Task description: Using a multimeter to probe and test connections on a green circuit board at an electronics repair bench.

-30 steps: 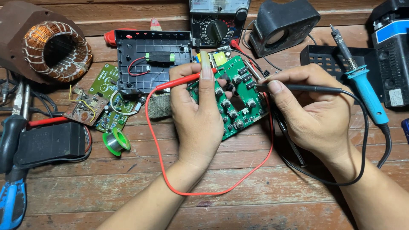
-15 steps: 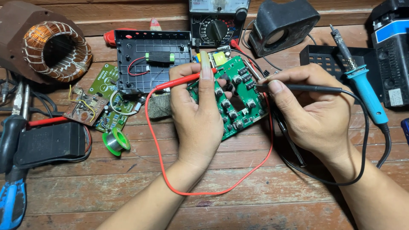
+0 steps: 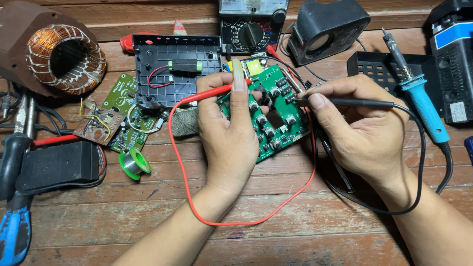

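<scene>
A green circuit board (image 3: 278,116) with several black round components lies tilted on the wooden table. My left hand (image 3: 231,133) rests on its left side and pinches a red test probe (image 3: 207,93), whose tip touches the board's upper part. My right hand (image 3: 359,128) grips a black test probe (image 3: 354,103) with its tip at the board's right edge. Red lead (image 3: 197,197) and black lead (image 3: 394,207) loop over the table. An analog multimeter (image 3: 251,24) stands behind the board.
A copper coil in a brown housing (image 3: 64,54) sits at the far left. A black plastic case (image 3: 172,69), small green boards (image 3: 123,113) and a solder spool (image 3: 134,165) lie left of my hands. A blue soldering iron (image 3: 419,98) and black box (image 3: 453,59) are at the right.
</scene>
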